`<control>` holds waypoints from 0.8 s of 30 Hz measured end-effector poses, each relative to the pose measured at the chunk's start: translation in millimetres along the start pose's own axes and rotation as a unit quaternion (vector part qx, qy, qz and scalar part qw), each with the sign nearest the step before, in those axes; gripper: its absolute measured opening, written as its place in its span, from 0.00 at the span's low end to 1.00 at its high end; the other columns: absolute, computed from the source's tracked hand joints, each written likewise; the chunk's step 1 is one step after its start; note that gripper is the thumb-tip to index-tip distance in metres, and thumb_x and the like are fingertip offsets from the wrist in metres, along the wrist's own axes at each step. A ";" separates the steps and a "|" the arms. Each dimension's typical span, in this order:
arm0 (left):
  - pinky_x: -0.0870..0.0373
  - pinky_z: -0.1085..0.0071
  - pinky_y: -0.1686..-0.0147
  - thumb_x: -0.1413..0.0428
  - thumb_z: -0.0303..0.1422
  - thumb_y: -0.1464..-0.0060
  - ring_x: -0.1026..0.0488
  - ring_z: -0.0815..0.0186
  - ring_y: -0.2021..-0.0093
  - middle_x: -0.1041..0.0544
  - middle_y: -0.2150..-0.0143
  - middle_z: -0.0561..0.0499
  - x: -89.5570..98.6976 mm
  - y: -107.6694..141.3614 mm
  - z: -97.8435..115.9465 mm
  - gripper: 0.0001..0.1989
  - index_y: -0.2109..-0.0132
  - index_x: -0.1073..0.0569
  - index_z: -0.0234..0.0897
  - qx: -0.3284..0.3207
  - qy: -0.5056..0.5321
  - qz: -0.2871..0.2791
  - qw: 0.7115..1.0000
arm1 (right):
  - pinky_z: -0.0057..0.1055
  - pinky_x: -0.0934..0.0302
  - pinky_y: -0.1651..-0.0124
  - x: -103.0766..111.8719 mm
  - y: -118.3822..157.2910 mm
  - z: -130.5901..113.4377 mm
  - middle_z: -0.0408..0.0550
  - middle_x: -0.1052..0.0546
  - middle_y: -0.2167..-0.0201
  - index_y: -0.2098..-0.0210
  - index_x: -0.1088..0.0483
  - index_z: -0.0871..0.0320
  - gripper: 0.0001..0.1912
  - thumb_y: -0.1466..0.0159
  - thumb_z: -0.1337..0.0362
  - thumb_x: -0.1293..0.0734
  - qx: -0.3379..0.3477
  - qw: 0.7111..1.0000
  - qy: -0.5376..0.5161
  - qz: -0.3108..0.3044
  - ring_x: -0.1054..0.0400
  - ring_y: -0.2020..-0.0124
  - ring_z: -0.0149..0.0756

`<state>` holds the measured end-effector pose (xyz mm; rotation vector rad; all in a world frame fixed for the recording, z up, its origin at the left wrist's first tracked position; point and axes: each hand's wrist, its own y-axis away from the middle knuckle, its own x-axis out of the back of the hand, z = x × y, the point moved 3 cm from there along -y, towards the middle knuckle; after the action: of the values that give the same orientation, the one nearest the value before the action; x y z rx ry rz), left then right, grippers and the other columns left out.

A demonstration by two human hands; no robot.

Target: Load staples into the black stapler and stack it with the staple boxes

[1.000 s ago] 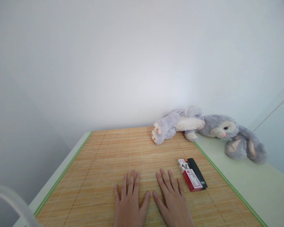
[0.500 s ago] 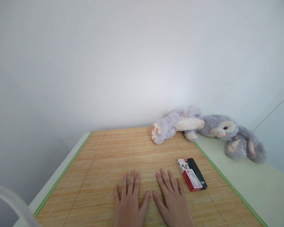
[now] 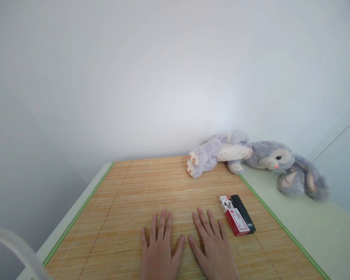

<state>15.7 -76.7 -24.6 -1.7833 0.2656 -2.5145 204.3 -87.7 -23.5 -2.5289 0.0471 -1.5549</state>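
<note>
My left hand lies palm down and flat on the bamboo mat, fingers spread, holding nothing. Beside it, my right hand rests the same way, its thumb tip close to the left thumb but apart from it. Just right of my right hand are a small red and white box and a smaller white box with a picture on it. A black stapler-like object lies along their right side. Neither hand touches these items.
A grey plush rabbit lies on its side at the back right, against the wall, partly on the mat. The pale tabletop shows at the right. A white curved bar crosses the lower left corner.
</note>
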 end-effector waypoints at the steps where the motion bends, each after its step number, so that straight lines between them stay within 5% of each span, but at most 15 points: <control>1: 0.66 0.33 0.29 0.50 0.50 0.37 0.54 0.43 0.23 0.47 0.24 0.49 0.5 -0.3 0.0 0.35 0.27 0.42 0.46 0.007 0.016 -0.001 1.000 | 0.68 0.66 0.27 3.4 0.8 -0.9 0.39 0.50 0.25 0.26 0.49 0.41 0.34 0.29 0.52 0.37 -0.005 1.000 -0.022 -0.010 0.60 0.24 0.56; 6: 0.64 0.47 0.25 0.53 0.46 0.34 0.54 0.53 0.23 0.47 0.23 0.45 -8.9 1.5 29.0 0.36 0.25 0.48 0.36 0.009 0.235 -0.049 0.971 | 0.55 0.55 0.25 60.3 5.5 14.3 0.43 0.44 0.26 0.29 0.41 0.45 0.31 0.29 0.50 0.37 0.006 0.969 -0.246 -0.035 0.53 0.25 0.48; 9: 0.58 0.61 0.25 0.55 0.45 0.32 0.56 0.63 0.22 0.52 0.22 0.49 -23.3 3.4 75.1 0.35 0.24 0.51 0.39 0.004 0.436 -0.096 0.895 | 0.50 0.61 0.23 111.3 3.1 57.8 0.44 0.37 0.29 0.33 0.33 0.46 0.30 0.33 0.47 0.33 -0.066 0.943 -0.311 0.097 0.50 0.26 0.48; 12: 0.62 0.65 0.25 0.51 0.44 0.33 0.63 0.66 0.22 0.58 0.21 0.53 -39.2 -0.7 125.2 0.38 0.24 0.55 0.42 0.044 0.547 -0.156 0.821 | 0.47 0.61 0.24 131.9 -1.9 109.6 0.46 0.30 0.34 0.37 0.29 0.48 0.34 0.38 0.43 0.29 -0.200 0.887 -0.381 0.165 0.45 0.28 0.50; 15: 0.65 0.65 0.25 0.51 0.44 0.33 0.67 0.66 0.22 0.63 0.20 0.56 -50.2 -10.2 163.5 0.39 0.23 0.61 0.44 0.072 0.598 -0.199 0.773 | 0.49 0.47 0.28 119.2 -7.2 137.4 0.50 0.26 0.37 0.39 0.26 0.51 0.35 0.41 0.42 0.27 -0.258 0.826 -0.482 0.138 0.38 0.32 0.53; 18: 0.65 0.67 0.25 0.51 0.42 0.33 0.64 0.65 0.22 0.62 0.20 0.53 -54.4 -18.1 181.8 0.40 0.23 0.62 0.42 0.059 0.626 -0.205 0.750 | 0.49 0.41 0.31 95.0 -9.4 134.2 0.49 0.25 0.39 0.40 0.25 0.51 0.34 0.42 0.43 0.27 -0.262 0.798 -0.533 0.101 0.35 0.34 0.53; 21: 0.61 0.69 0.26 0.50 0.41 0.33 0.60 0.65 0.22 0.58 0.21 0.51 -53.8 -18.8 172.9 0.40 0.23 0.60 0.40 0.073 0.632 -0.183 0.749 | 0.48 0.42 0.30 72.3 -10.2 108.0 0.46 0.23 0.40 0.41 0.25 0.49 0.33 0.43 0.44 0.26 -0.245 0.795 -0.546 0.094 0.36 0.33 0.52; 24: 0.59 0.67 0.26 0.50 0.44 0.34 0.59 0.63 0.22 0.56 0.21 0.49 -47.2 -12.6 136.8 0.41 0.23 0.59 0.38 0.106 0.591 -0.154 0.784 | 0.49 0.45 0.29 50.5 -13.4 67.0 0.49 0.23 0.41 0.41 0.25 0.50 0.34 0.43 0.45 0.25 -0.203 0.802 -0.556 0.077 0.37 0.33 0.51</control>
<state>161.0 -73.1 -22.5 0.0593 -0.3143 -3.3182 286.0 -71.7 -6.3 -3.2142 0.4424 0.2040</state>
